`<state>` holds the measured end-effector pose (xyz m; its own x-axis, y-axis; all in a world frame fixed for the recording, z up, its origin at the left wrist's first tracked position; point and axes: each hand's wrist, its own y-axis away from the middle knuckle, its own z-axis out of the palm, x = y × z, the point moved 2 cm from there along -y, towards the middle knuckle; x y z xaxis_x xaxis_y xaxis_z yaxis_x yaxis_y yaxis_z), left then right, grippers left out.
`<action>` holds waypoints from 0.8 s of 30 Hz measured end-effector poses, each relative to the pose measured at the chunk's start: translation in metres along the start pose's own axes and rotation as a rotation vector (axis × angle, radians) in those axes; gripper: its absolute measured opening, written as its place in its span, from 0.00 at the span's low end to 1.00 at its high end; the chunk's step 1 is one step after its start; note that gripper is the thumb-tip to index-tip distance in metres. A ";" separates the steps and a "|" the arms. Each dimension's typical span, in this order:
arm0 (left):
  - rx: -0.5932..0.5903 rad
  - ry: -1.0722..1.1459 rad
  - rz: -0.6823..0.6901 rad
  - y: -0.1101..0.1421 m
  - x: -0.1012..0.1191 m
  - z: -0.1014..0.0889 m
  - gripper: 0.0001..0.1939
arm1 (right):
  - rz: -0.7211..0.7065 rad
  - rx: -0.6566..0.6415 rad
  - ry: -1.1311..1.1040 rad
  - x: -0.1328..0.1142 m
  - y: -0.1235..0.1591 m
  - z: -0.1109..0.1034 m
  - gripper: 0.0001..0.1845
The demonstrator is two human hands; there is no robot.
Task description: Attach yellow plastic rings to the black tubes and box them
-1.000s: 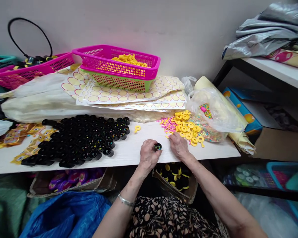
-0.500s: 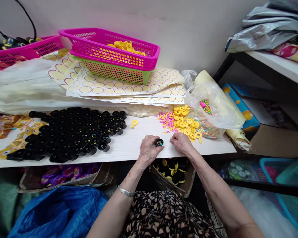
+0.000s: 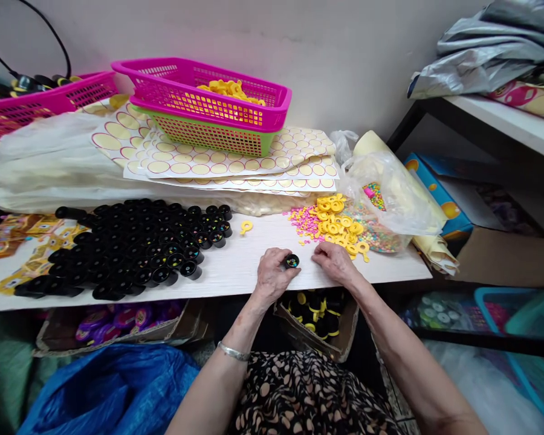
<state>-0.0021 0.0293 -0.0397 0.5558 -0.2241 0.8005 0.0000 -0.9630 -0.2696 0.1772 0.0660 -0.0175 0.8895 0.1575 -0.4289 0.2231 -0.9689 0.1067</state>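
My left hand (image 3: 273,275) grips a small round black cup (image 3: 292,261) between thumb and fingers, its open top facing up with tiny coloured beads inside. To the right, my right hand (image 3: 334,263) rests low over the white table (image 3: 236,272), fingers curled together; anything in them is hidden. Just beyond it are scattered pink beads (image 3: 304,221) and a heap of yellow ring-shaped pieces with short handles (image 3: 340,225). One more yellow ring piece (image 3: 246,227) lies alone behind my left hand. Many black cups (image 3: 136,241) stand close together on the left, some with coloured bits inside.
A pink basket (image 3: 199,99) of yellow pieces sits on a green basket over circle-printed sheets (image 3: 236,166). A clear bag of beads (image 3: 385,187) lies at the right. Below the table edge are a carton of black-and-yellow pieces (image 3: 317,314) and a blue bag (image 3: 113,386).
My right hand has drawn back slightly from the bead and ring heap toward the table's front edge. The left hand still holds the black cup. The camera view has shifted a little.
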 end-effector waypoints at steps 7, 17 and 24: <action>-0.008 -0.013 0.017 0.000 -0.005 0.006 0.18 | -0.139 0.202 -0.035 -0.018 0.014 0.005 0.08; -0.058 -0.041 0.031 0.000 0.007 0.002 0.14 | -0.401 0.099 0.071 -0.057 0.018 -0.006 0.12; -0.063 -0.052 0.024 0.000 0.009 0.001 0.12 | -0.407 0.047 0.189 -0.066 0.017 -0.007 0.13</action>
<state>0.0035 0.0279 -0.0330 0.5978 -0.2407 0.7647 -0.0657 -0.9654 -0.2525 0.1254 0.0401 0.0186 0.7915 0.5552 -0.2556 0.5551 -0.8280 -0.0795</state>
